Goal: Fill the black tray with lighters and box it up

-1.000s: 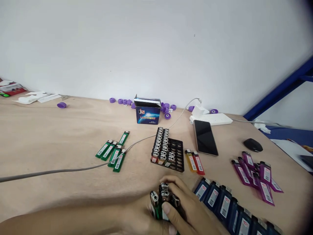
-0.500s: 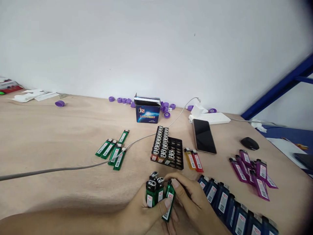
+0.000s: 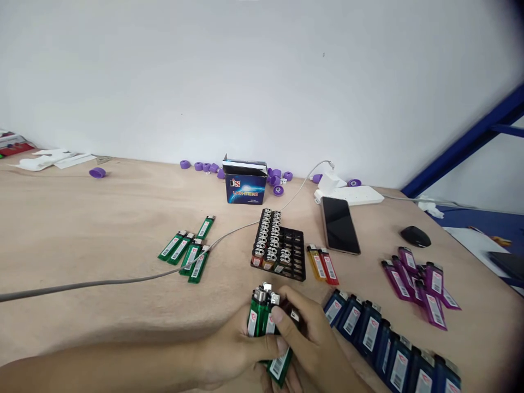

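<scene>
A plain white wall (image 3: 245, 71) backs a pale wood-toned table (image 3: 114, 213), whose near edge falls out of view. Low at centre, a person's left hand (image 3: 241, 341), its forearm running out at the left edge, and right hand (image 3: 317, 335), cut off below, close together around a bundle of translucent green plastic lighters with metal tops (image 3: 252, 322); the fingers hide much of the bundle, and its exact count cannot be told. The right thumb rests near the top of one lighter. Beyond them stands an open dark-blue cardboard box (image 3: 244, 190) printed "LIGHTERS", its inside out of sight. Nearer lies a black plastic slotted tray (image 3: 298, 256), partly filled with upright lighters whose body colours are mostly hidden. A black-screened phone (image 3: 339, 225) lies to the tray's right. Dark-blue lighters (image 3: 370, 333) line up beside the right hand, the nearest cut off by the bottom edge; purple lighters (image 3: 434, 311) overlap in a heap farther right. Five flat-lying green lighters (image 3: 198, 267) sit left of the tray, some crossed by a grey cable (image 3: 123, 282)
</scene>
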{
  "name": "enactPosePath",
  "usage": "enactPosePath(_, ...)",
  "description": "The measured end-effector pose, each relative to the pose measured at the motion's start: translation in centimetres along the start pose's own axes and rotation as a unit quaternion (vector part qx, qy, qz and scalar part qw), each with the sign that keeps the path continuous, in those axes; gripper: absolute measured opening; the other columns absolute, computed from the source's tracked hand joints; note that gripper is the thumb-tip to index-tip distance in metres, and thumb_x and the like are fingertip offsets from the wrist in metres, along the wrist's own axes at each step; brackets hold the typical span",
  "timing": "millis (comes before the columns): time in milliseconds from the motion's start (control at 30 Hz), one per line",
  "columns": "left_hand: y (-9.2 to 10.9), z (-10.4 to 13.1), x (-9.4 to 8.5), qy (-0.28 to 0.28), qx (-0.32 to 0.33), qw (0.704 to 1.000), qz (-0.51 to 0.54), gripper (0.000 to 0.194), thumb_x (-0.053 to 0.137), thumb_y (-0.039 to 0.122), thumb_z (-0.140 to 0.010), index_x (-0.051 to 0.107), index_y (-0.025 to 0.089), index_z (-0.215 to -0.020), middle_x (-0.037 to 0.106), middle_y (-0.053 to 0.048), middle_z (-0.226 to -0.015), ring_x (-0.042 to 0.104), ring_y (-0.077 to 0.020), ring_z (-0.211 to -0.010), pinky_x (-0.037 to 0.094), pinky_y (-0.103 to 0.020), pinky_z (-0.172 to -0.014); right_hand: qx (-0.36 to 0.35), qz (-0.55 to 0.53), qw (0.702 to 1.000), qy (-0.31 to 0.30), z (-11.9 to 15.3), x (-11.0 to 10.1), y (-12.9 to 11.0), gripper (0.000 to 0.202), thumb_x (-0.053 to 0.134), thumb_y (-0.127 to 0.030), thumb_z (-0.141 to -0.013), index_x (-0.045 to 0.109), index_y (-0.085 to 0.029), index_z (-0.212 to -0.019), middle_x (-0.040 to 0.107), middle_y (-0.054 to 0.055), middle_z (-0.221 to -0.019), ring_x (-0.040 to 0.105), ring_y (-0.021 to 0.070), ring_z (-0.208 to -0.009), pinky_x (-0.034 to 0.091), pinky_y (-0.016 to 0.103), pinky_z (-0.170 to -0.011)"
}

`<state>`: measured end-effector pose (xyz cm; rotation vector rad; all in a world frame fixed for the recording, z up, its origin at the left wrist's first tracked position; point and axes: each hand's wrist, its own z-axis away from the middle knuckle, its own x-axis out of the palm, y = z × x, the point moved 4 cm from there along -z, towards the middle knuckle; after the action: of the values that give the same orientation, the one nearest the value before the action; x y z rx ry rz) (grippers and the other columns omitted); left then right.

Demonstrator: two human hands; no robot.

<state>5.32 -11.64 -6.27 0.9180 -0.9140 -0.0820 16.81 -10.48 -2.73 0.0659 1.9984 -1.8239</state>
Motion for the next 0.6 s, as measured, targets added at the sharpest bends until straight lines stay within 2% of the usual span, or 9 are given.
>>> enactPosePath(100, 0.0, 0.0, 0.0, 0.005, 0.013, 1.0, -0.022, 0.059, 0.085, 0.053, -0.071, 0.065, 0.012, -0.108, 0.069, -0.005, -0.082, 0.064, -0.0151, -0.064, 0.053, -0.027, -0.063, 0.012, 0.007, 1.0, 0.012, 0.2, 0.2, 0.0, 0.036, 0.047, -0.049, -0.097, 0.055, -0.02, -0.077, 0.057, 0.0, -0.071, 0.055, 0.0167, -0.068, 0.044, 0.026, -0.061)
enactPosePath(233, 0.5, 0.1, 0.4, -0.004, 0.024, 0.999, -0.027, 0.052, 0.084, 0.051, -0.074, 0.064, 0.013, -0.104, 0.061, 0.0, -0.076, 0.058, -0.0121, -0.066, 0.051, -0.025, -0.067, 0.021, -0.021, 0.998, 0.047, 0.3, -0.2, -0.1, 0.042, 0.039, -0.051, -0.101, 0.055, -0.021, -0.076, 0.059, 0.001, -0.071, 0.058, 0.0172, -0.068, 0.046, 0.026, -0.061)
enactPosePath(367, 1.1, 0.1, 0.6, -0.009, 0.046, 0.997, -0.065, 0.053, 0.085, 0.051, -0.072, 0.065, 0.013, -0.101, 0.057, 0.001, -0.078, 0.053, -0.0097, -0.069, 0.046, -0.022, -0.068, -0.02, 0.018, 0.999, 0.024, 0.4, -0.3, -0.6, 0.039, 0.039, -0.047, -0.102, 0.056, -0.022, -0.078, 0.058, 0.0, -0.07, 0.058, 0.0165, -0.066, 0.046, 0.026, -0.061)
enactPosePath(433, 1.0, 0.1, 0.6, 0.001, 0.041, 0.997, -0.068, 0.053, 0.085, 0.053, -0.072, 0.065, 0.011, -0.099, 0.057, 0.001, -0.077, 0.053, -0.0096, -0.068, 0.045, -0.022, -0.068, -0.039, 0.038, 0.998, 0.021, 0.6, -0.5, -0.7, 0.036, 0.037, -0.044, -0.103, 0.059, -0.022, -0.084, 0.062, 0.001, -0.074, 0.061, 0.0174, -0.07, 0.049, 0.027, -0.066)
enactPosePath(533, 0.8, 0.1, 0.8, -0.007, 0.024, 0.997, -0.067, 0.054, 0.082, 0.056, -0.074, 0.064, 0.011, -0.096, 0.059, 0.0, -0.073, 0.055, -0.0108, -0.064, 0.048, -0.024, -0.066, -0.05, 0.057, 0.997, 0.029, 0.9, -0.6, -0.6, 0.032, 0.036, -0.04, -0.103, 0.064, -0.024, -0.103, 0.07, 0.004, -0.092, 0.067, 0.0199, -0.086, 0.052, 0.028, -0.076)
enactPosePath(600, 0.7, 0.1, 1.1, -0.014, 0.014, 0.996, -0.081, 0.051, 0.079, 0.055, -0.077, 0.064, 0.011, -0.097, 0.062, -0.002, -0.074, 0.059, -0.0132, -0.064, 0.049, -0.026, -0.064, -0.062, 0.075, 0.995, 0.032, 0.9, -0.5, -0.6, 0.03, 0.039, -0.041, -0.101, 0.063, -0.023, -0.107, 0.071, 0.005, -0.095, 0.067, 0.021, -0.088, 0.052, 0.029, -0.076)
